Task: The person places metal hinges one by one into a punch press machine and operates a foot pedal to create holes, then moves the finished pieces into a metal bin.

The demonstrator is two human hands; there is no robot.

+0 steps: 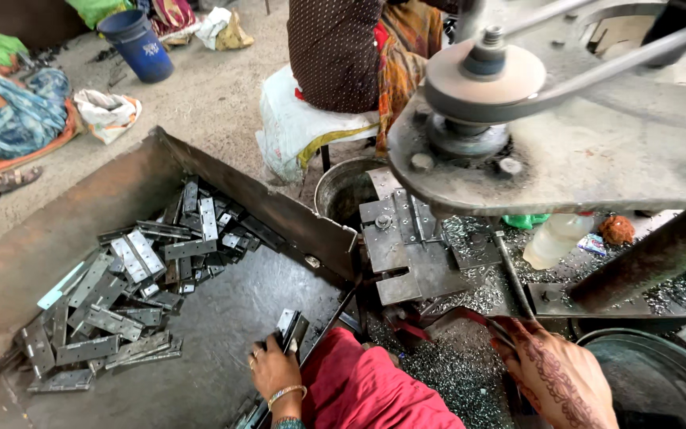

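My left hand (274,371), with a ring and a bangle, is closed on a small stack of grey metal hinge plates (290,327) at the near right corner of a large rusty metal tray (224,318). A heap of several similar hinge plates (132,278) lies in the tray's left part. My right hand (559,377), marked with henna, rests low on the right on a bed of metal shavings (454,365), fingers bent by a thin rod; what it grips is unclear. Red cloth (367,389) covers my lap between the hands.
A heavy press machine (565,135) with a pulley wheel overhangs the right. Under it sit die blocks (402,246), a plastic bottle (553,238) and a dark round bin (653,381). A person sits on a padded stool (311,119) behind; a blue bucket (138,44) stands far left.
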